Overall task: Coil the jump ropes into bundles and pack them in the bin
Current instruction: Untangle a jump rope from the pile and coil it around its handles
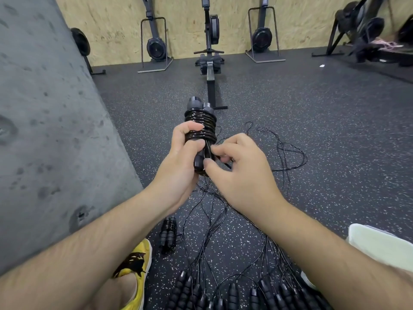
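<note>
My left hand (182, 151) grips a black jump rope bundle (201, 121), its cord wound in tight turns around the two handles held side by side. My right hand (237, 162) pinches the cord's loose end at the lower part of the bundle. A finished coiled bundle (168, 232) lies on the floor near my left foot. Loose black cords (283, 151) trail across the floor, and several rope handles (232, 294) lie in a row at the bottom. No bin is in view.
Speckled black rubber floor (312, 108) spreads ahead. A grey concrete wall (44, 130) stands at the left. A rowing machine (210, 63) lies straight ahead, with upright machines (156, 45) along the wooden back wall. A yellow shoe (138, 265) is at lower left.
</note>
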The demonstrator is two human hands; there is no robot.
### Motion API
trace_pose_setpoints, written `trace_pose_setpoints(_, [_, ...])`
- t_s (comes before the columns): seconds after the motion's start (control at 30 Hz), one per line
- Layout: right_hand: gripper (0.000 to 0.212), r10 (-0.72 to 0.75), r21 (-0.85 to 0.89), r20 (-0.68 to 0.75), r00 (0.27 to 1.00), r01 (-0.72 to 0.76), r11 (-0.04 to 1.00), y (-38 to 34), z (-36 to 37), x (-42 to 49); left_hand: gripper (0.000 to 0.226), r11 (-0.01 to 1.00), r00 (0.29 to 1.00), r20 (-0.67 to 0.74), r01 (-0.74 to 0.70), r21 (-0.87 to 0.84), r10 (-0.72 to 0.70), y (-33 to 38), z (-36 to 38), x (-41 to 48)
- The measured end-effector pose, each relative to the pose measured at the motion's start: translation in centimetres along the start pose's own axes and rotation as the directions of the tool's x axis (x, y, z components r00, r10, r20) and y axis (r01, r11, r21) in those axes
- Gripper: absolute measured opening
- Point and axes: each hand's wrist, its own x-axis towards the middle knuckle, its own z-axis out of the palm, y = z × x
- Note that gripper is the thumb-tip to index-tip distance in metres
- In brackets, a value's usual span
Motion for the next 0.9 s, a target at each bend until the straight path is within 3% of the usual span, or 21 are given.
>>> trace_pose_setpoints(0.13, [0.014, -0.009, -0.189, 0.048, 0.999, 0.018, 0.982, -0.3, -0.2, 0.2, 0.029, 0.994, 1.000, 0.001, 0.007, 0.108, -0.007, -0.4, 0.2, -0.3])
trace_pose_setpoints(0.27, [0.017, -0.067, -0.369, 0.165, 0.984, 0.125, 0.921, -0.5, -0.2, 0.1, 0.034, 0.996, 0.999, 0.025, 0.018, 0.089, -0.021, -0.6, 0.0, -0.3])
trace_pose_setpoints(0.47, [0.021, 0.043, -0.257, 0.130, 0.991, -0.008, 0.966, -0.3, -0.1, 0.2, 0.030, 0.995, 0.999, 0.008, 0.036, 0.095, -0.037, -0.8, 0.4, -0.3])
trace_pose_setpoints(0.57, [0.019, 0.101, -0.158, 0.115, 0.988, -0.082, 0.984, 0.0, -0.2, 0.5, 0.042, 0.996, 0.999, 0.003, 0.037, 0.086, -0.037, -0.7, 0.4, -0.2])
trace_pose_setpoints(0.7, [0.016, 0.120, -0.072, 0.110, 0.987, -0.112, 0.991, 0.2, -0.2, 0.6, 0.033, 0.995, 0.999, 0.014, 0.040, 0.097, -0.041, -0.6, 0.6, -0.4])
trace_pose_setpoints(0.8, [0.018, 0.138, -0.028, 0.107, 0.985, -0.135, 0.990, 0.4, 0.0, 0.5, 0.039, 0.995, 0.999, 0.020, 0.040, 0.089, -0.042, -0.7, 0.6, -0.4])
trace_pose_setpoints(0.9, [0.019, 0.180, 0.103, 0.091, 0.979, -0.189, 0.976, 0.5, 0.2, 0.6, 0.036, 0.998, 0.999, 0.032, 0.034, 0.050, -0.036, -0.6, 0.7, -0.4])
